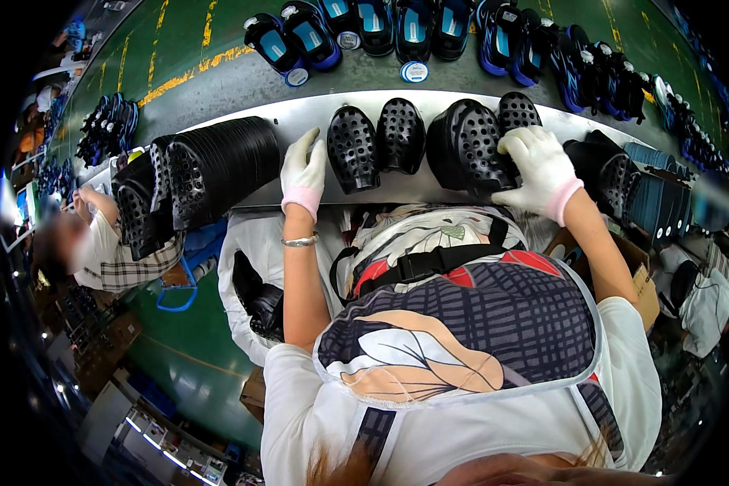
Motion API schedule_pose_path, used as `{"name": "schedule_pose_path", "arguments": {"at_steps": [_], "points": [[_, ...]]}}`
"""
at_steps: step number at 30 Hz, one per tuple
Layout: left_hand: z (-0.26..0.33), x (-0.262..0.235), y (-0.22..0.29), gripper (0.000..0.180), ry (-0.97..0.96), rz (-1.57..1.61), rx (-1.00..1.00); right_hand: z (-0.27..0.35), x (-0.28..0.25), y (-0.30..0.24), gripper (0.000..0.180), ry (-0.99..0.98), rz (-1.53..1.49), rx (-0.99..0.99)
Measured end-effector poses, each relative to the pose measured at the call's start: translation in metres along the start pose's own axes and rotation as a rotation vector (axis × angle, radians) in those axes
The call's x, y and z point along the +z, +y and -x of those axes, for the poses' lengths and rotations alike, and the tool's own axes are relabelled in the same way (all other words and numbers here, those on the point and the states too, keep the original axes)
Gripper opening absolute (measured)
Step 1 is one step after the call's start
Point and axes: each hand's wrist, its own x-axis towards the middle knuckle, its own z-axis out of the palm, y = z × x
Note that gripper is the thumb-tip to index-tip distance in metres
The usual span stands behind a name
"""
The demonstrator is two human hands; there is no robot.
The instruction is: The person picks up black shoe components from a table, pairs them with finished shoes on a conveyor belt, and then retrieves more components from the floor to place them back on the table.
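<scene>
My left hand (pixel 303 172), in a white glove with a pink cuff, rests flat on the metal worktop (pixel 300 121), just left of a black perforated shoe upper (pixel 352 148). A second black upper (pixel 400 134) lies beside that one. My right hand (pixel 540 170), gloved the same way, grips a large black perforated clog (pixel 465 146), fingers curled over its right side. Another black upper (pixel 517 112) sits right behind that hand. A silver bracelet (pixel 300 240) is on my left wrist.
A long nested stack of black uppers (pixel 211 166) lies on the left of the worktop. Black and blue shoes (pixel 413 28) ride on the conveyor behind. More stacked parts (pixel 648 194) sit at right. Another person (pixel 97 243) sits at left. A white bag (pixel 255 275) hangs below.
</scene>
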Motion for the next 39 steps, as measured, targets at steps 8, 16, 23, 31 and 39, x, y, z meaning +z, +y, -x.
{"name": "schedule_pose_path", "arguments": {"at_steps": [8, 16, 23, 31, 39], "points": [[-0.005, 0.009, -0.015, 0.036, 0.004, 0.005, -0.004, -0.023, -0.011, -0.026, 0.057, 0.047, -0.044, -0.098], [-0.008, 0.003, -0.007, 0.037, 0.007, 0.075, -0.002, -0.098, 0.067, -0.106, 0.043, -0.020, -0.227, -0.199], [-0.007, -0.006, -0.018, 0.037, 0.004, 0.125, -0.018, -0.105, 0.066, -0.104, 0.038, -0.010, -0.216, -0.265], [-0.021, -0.042, 0.047, 0.067, -0.301, 1.277, -0.126, -0.125, -0.002, -0.122, 0.047, 0.057, -0.377, -0.271], [-0.083, -0.045, 0.066, 0.038, -0.142, 1.590, -0.210, -0.220, 0.016, -0.134, 0.045, -0.108, -0.494, -0.041]]}}
